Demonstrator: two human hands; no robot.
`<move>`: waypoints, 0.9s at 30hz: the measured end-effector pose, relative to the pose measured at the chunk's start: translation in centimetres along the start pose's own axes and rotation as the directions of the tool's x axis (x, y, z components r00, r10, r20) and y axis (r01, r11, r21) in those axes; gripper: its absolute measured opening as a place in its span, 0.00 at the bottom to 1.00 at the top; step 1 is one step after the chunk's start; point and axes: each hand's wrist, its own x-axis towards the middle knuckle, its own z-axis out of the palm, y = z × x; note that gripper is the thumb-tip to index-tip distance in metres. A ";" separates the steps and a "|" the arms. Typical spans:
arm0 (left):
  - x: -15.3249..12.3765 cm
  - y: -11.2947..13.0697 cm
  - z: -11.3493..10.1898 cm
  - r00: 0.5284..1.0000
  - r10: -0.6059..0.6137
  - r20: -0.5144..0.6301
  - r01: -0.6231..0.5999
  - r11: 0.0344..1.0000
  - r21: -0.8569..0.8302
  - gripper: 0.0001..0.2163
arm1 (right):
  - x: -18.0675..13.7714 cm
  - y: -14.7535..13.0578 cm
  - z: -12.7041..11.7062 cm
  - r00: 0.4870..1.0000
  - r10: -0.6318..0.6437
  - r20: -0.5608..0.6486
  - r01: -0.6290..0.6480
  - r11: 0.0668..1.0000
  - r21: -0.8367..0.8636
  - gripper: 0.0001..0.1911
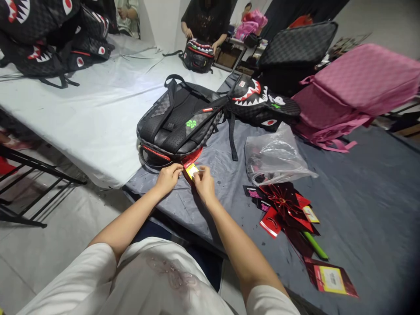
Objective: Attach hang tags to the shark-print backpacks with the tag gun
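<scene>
A black checkered backpack (pixel 179 118) lies with its straps up near the table's front edge. Just in front of it is a red hang tag (pixel 187 164) bearing a yellow and white label. My right hand (pixel 205 183) pinches the label side of this tag between thumb and fingers. From the other side, my left hand (pixel 169 177) is closed in a pinch at the tag's left edge, close to the bag's bottom. Whatever fine piece may lie between the left fingertips is too small to make out.
Right of my arm lie a clear plastic bag (pixel 274 155), a pile of red and black tags (pixel 285 203) and a green stick-like tool (pixel 315 246). Beyond are a shark-mouth bag (pixel 251 94) and a pink bag (pixel 367 83). A co-worker (pixel 206 22) handles another bag across the table.
</scene>
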 end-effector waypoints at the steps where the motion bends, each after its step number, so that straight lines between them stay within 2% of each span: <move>1: 0.1 -0.1 0.0 1.000 0.007 0.014 -0.007 1.000 -0.011 0.09 | 0.6 -0.6 -0.2 0.999 0.037 0.003 -0.037 0.999 -0.026 0.25; 3: 0.2 -0.2 0.0 0.999 0.015 0.032 -0.015 1.000 -0.022 0.10 | 1.8 -1.7 -0.5 0.999 0.039 0.026 -0.035 0.990 -0.140 0.28; 6: 0.3 -0.3 -0.2 0.999 0.031 0.039 -0.030 0.999 -0.013 0.11 | 3.2 -2.7 -0.7 0.997 0.016 0.078 0.009 0.952 -0.306 0.20; 8: 0.3 -0.3 -0.5 0.998 0.055 0.032 -0.055 0.998 0.021 0.12 | 3.6 -2.6 -0.9 0.996 -0.016 0.093 0.047 0.939 -0.342 0.17; 10: 0.2 -0.1 -0.8 0.995 0.100 -0.002 -0.099 0.993 0.068 0.12 | 3.6 -2.1 -1.5 0.996 -0.084 0.030 0.089 0.948 -0.305 0.17; 12: 0.3 0.2 -1.0 0.986 0.156 -0.065 -0.150 0.984 0.096 0.11 | 3.3 -1.9 -2.4 0.978 -0.187 -0.097 0.165 0.966 -0.200 0.17; 14: 0.4 0.5 -1.0 0.971 0.197 -0.133 -0.190 0.980 0.065 0.10 | 3.0 -2.2 -3.2 0.933 -0.301 -0.197 0.299 0.953 -0.045 0.16; 16: 0.7 0.9 -0.7 0.974 0.177 -0.140 -0.186 0.981 -0.050 0.09 | 2.8 -3.3 -3.4 0.903 -0.365 -0.228 0.404 0.901 0.157 0.14; 17: 0.8 1.0 -0.6 0.982 0.141 -0.126 -0.157 0.979 -0.130 0.09 | 2.8 -3.9 -3.3 0.908 -0.358 -0.220 0.410 0.868 0.280 0.12; 20: 1.5 1.2 -0.2 0.995 -0.050 -0.084 0.014 0.922 -0.386 0.07 | 3.1 -5.5 -2.2 0.968 -0.220 -0.119 0.244 0.729 0.639 0.10; 22: 1.8 1.3 -0.3 0.982 -0.172 -0.085 0.105 0.852 -0.512 0.06 | 3.5 -5.9 -1.6 0.988 -0.147 -0.047 0.131 0.631 0.765 0.11; 24: 2.1 1.3 -0.6 0.969 -0.231 -0.084 0.143 0.807 -0.572 0.08 | 4.0 -5.9 -1.5 0.988 -0.152 0.016 0.080 0.599 0.796 0.13; 27: 2.0 1.3 -1.2 0.965 -0.245 -0.095 0.150 0.809 -0.568 0.08 | 4.5 -5.6 -1.8 0.950 -0.283 0.136 0.090 0.660 0.746 0.16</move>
